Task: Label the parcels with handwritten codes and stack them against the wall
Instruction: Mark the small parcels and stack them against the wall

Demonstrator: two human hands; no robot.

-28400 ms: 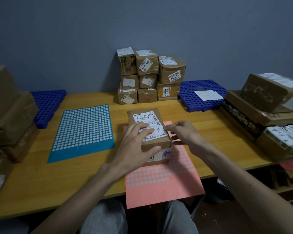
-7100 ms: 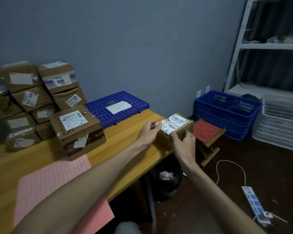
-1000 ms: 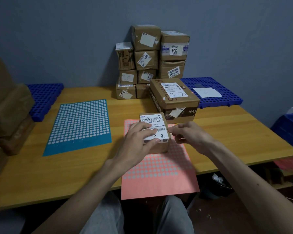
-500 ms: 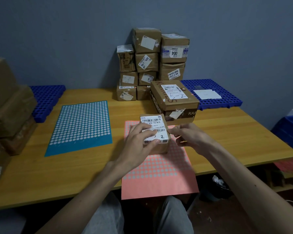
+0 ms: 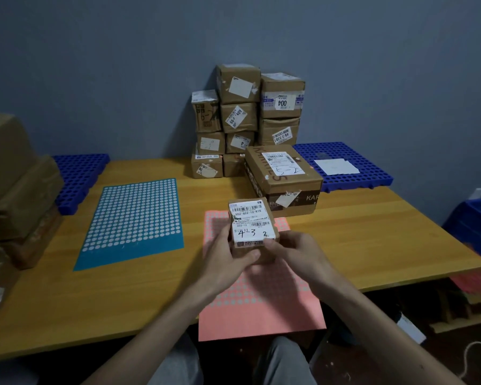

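A small brown parcel point(image 5: 251, 218) with a white shipping label reading "4-3 2" is lifted over the pink sticker sheet point(image 5: 257, 307). My left hand point(image 5: 228, 262) grips its left side and near end. My right hand point(image 5: 295, 254) holds its right near corner, fingers curled round it. Behind it a larger brown box point(image 5: 282, 179) marked with a handwritten code lies on the table. Several labelled parcels point(image 5: 247, 120) stand stacked against the grey wall.
A blue sticker sheet point(image 5: 135, 220) lies on the wooden table point(image 5: 95, 295) to the left. Blue perforated trays sit at the back left point(image 5: 79, 173) and back right point(image 5: 342, 166). More boxes point(image 5: 14, 190) are piled at the left edge. A blue crate point(image 5: 475, 226) stands right of the table.
Both hands have taken the small parcel by its near end and raised it off the pink sheet. My left hand slid off the label, which now shows "4-3 2".
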